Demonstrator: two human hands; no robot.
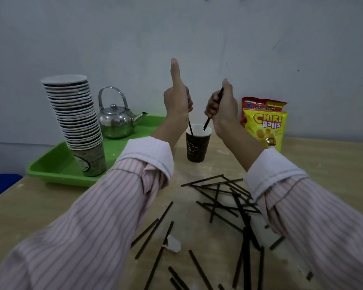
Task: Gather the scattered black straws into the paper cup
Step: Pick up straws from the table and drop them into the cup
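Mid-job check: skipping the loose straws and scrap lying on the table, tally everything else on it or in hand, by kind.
Held straws: 2
Paper cup standing alone: 1
Stack of cups: 1
Kettle: 1
Green tray: 1
Snack bags: 2
Total: 8

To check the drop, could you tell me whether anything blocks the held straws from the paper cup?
Nothing visible does: the left hand and right hand hold black straws with tips inside the open paper cup.
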